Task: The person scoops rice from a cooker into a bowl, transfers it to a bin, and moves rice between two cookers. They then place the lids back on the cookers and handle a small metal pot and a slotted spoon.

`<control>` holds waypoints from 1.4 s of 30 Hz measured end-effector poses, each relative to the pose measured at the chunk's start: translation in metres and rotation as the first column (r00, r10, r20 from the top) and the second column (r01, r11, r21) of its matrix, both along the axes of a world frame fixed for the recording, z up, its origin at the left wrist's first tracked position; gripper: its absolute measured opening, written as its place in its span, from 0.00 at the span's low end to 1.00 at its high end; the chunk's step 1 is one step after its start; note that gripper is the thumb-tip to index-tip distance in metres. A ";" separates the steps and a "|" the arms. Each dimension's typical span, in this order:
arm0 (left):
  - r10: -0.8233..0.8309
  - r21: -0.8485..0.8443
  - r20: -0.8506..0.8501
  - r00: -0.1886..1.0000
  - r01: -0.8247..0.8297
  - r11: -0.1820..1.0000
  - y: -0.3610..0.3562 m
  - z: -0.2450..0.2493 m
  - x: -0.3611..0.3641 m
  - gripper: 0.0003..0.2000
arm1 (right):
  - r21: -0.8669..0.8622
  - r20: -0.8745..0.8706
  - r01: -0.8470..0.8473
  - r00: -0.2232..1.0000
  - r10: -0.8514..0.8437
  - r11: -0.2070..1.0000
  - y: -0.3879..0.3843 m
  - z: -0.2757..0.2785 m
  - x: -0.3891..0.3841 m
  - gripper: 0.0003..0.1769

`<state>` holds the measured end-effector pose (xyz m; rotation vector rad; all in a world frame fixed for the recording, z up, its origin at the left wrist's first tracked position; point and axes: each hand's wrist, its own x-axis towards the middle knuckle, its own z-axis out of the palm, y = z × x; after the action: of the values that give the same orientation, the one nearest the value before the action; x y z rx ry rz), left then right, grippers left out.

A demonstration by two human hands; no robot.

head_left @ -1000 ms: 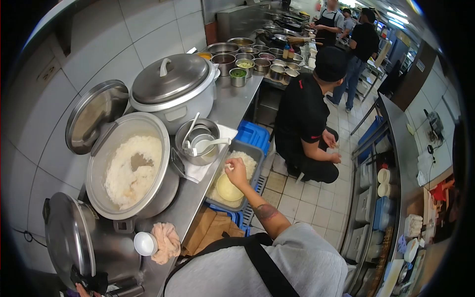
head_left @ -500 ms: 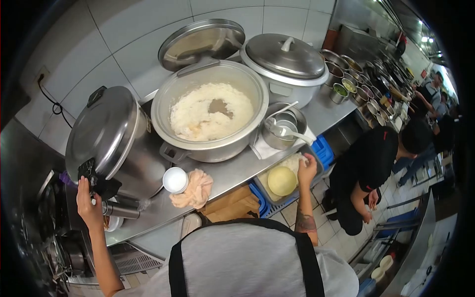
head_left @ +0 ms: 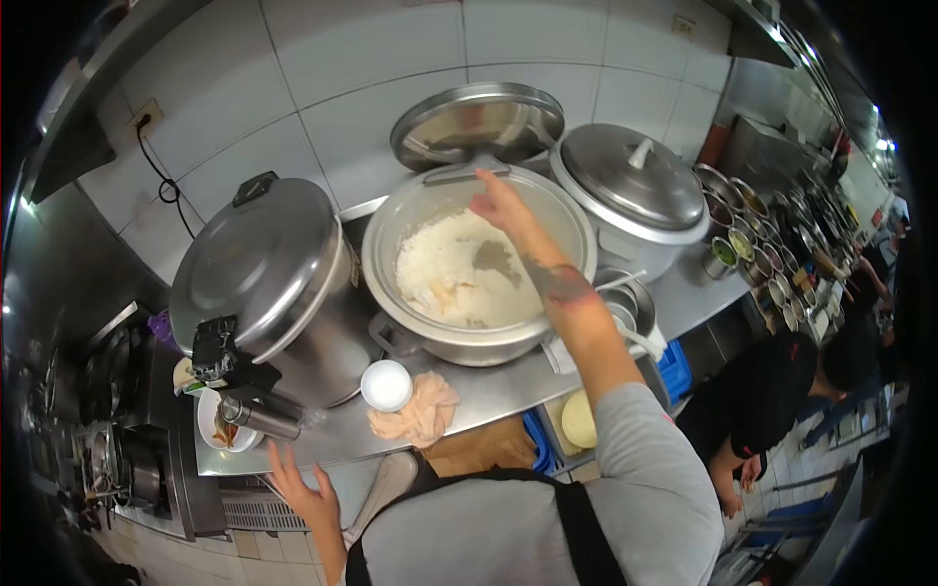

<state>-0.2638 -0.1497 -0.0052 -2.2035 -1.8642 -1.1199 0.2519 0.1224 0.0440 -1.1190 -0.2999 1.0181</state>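
Note:
My right hand (head_left: 500, 203) reaches over the wide open pot (head_left: 386, 230), near its back rim and the leaning metal lid (head_left: 477, 122). Its fingers are partly blurred, and what they hold, if anything, cannot be made out. White rice (head_left: 430, 256) lies in the pot below. My left hand (head_left: 301, 488) has its fingers spread at the counter's front edge, holding nothing. Near it are a metal cylinder (head_left: 262, 417), a white bowl (head_left: 207, 422) with food, a small white cup (head_left: 387, 386) and a crumpled peach cloth (head_left: 420, 410).
A large lidded cooker (head_left: 256, 264) stands left, a second lidded pot (head_left: 625, 186) right. A metal container (head_left: 635, 303) with utensils sits beside the open pot. A person in black (head_left: 752, 400) stands at the right.
My right hand has moved from the tub with the yellow bowl up over the open pot. My left hand has left the cooker's latch and dropped to the counter edge. The view has shifted.

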 end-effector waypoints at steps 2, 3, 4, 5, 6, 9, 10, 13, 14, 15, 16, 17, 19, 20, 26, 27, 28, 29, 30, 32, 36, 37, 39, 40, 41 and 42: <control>0.024 -0.126 -0.015 1.000 -0.025 0.992 -0.029 -0.017 -0.008 0.21 | -0.017 -0.038 0.038 0.999 -0.039 0.999 0.044 -0.012 -0.006 0.31; 0.040 -0.117 -0.011 0.999 -0.041 0.992 -0.039 -0.024 -0.017 0.21 | -0.046 -0.082 0.088 0.992 -0.092 0.995 0.069 -0.024 -0.007 0.34; 0.037 -0.199 -0.006 0.999 -0.037 0.979 -0.050 -0.030 -0.026 0.19 | 0.037 -0.161 0.068 0.985 -0.061 0.997 0.110 -0.053 0.009 0.35; 0.036 -0.281 0.000 0.999 -0.034 0.959 -0.057 -0.034 -0.032 0.17 | 0.041 -0.161 0.049 0.986 -0.042 0.998 0.117 -0.050 0.006 0.35; 0.054 -0.280 -0.002 0.999 -0.053 0.958 -0.061 -0.036 -0.037 0.17 | 0.092 -0.198 0.140 0.973 -0.120 0.986 0.121 -0.046 0.001 0.34; 0.064 -0.304 0.006 0.998 -0.059 0.951 -0.073 -0.040 -0.049 0.15 | 0.185 0.152 0.168 0.968 -0.197 0.968 0.125 -0.060 0.003 0.25; 0.046 -0.329 0.038 0.998 -0.031 0.944 -0.072 -0.040 -0.049 0.15 | 0.106 -0.040 0.229 0.973 -0.226 0.968 0.126 -0.052 0.009 0.22; -0.018 -0.349 0.056 0.998 0.037 0.936 -0.060 -0.037 -0.038 0.14 | 0.061 -0.265 0.291 0.927 -0.266 0.955 0.102 0.010 0.011 0.16; -0.080 -0.374 0.031 0.996 0.086 0.923 -0.059 -0.036 -0.035 0.13 | 0.084 -0.356 0.215 0.918 -0.173 0.973 0.086 0.028 0.014 0.15; -0.090 -0.383 0.026 0.996 0.093 0.919 -0.055 -0.036 -0.032 0.13 | 0.110 -0.443 0.148 0.893 -0.085 0.983 0.069 0.043 0.018 0.15; -0.147 -0.395 0.052 0.988 0.156 0.905 -0.051 -0.038 -0.028 0.13 | 0.098 -0.447 0.163 0.889 -0.103 0.982 0.054 0.053 0.021 0.15; -0.205 -0.408 0.080 0.975 0.220 0.886 -0.047 -0.039 -0.024 0.13 | 0.175 -0.455 0.084 0.890 0.005 0.981 0.041 0.061 0.025 0.14; -0.272 -0.422 0.078 0.959 0.279 0.863 -0.037 -0.036 -0.015 0.13 | 0.238 -0.460 0.020 0.883 0.095 0.971 0.015 0.072 0.031 0.12; -0.318 -0.420 0.075 0.945 0.319 0.850 -0.032 -0.035 -0.011 0.13 | 0.254 -0.415 0.012 0.905 0.098 0.967 0.004 0.077 0.032 0.10; -0.475 -0.399 0.060 0.878 0.457 0.795 -0.011 -0.026 0.016 0.13 | 0.042 0.436 -0.186 0.887 0.149 0.982 -0.098 0.118 0.035 0.16; -0.481 -0.400 0.060 0.874 0.463 0.791 -0.010 -0.025 0.019 0.13 | 0.042 0.436 -0.178 0.889 0.143 0.983 -0.107 0.116 0.035 0.16; -0.508 -0.385 0.075 0.858 0.494 0.779 -0.009 -0.027 0.022 0.13 | -0.031 0.684 -0.152 0.717 0.132 0.988 -0.114 0.115 0.035 0.21; -0.531 -0.369 0.089 0.843 0.523 0.768 -0.008 -0.026 0.025 0.13 | -0.093 0.868 -0.108 0.478 0.134 0.990 -0.121 0.115 0.032 0.26; -0.530 -0.367 0.088 0.843 0.522 0.770 -0.009 -0.025 0.027 0.13 | -0.243 0.907 -0.044 0.343 0.243 0.969 -0.128 0.113 0.029 0.34; -0.550 -0.358 0.089 0.831 0.542 0.761 -0.017 -0.023 0.034 0.13 | -0.314 0.926 -0.063 0.201 0.321 0.947 -0.137 0.120 0.017 0.35; -0.527 -0.412 0.103 0.844 0.518 0.749 -0.042 -0.029 0.039 0.14 | -0.466 0.875 -0.146 0.073 0.479 0.873 -0.126 0.118 -0.001 0.27; -0.524 -0.411 0.132 0.841 0.528 0.743 -0.049 -0.032 0.038 0.14 | -0.523 0.844 -0.165 0.033 0.535 0.836 -0.118 0.112 -0.002 0.25; -0.519 -0.406 0.154 0.841 0.533 0.742 -0.061 -0.042 0.031 0.14 | -0.549 0.834 -0.138 -0.022 0.552 0.824 -0.116 0.113 -0.015 0.24; -0.502 -0.424 0.175 0.847 0.525 0.738 -0.065 -0.049 0.027 0.15 | -0.539 0.842 -0.129 -0.066 0.535 0.832 -0.110 0.107 -0.016 0.26; -0.489 -0.442 0.195 0.850 0.521 0.730 -0.070 -0.058 0.020 0.15 | -0.529 0.848 -0.117 -0.107 0.519 0.840 -0.104 0.101 -0.016 0.28; -0.484 -0.458 0.170 0.858 0.504 0.732 -0.073 -0.065 0.008 0.15 | -0.527 0.849 -0.103 -0.091 0.520 0.843 -0.101 0.093 -0.013 0.28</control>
<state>-0.2559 -0.2226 -0.0707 -3.1316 -1.7651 -0.7826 0.2385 0.0215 0.1374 -2.0464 -1.8016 0.3898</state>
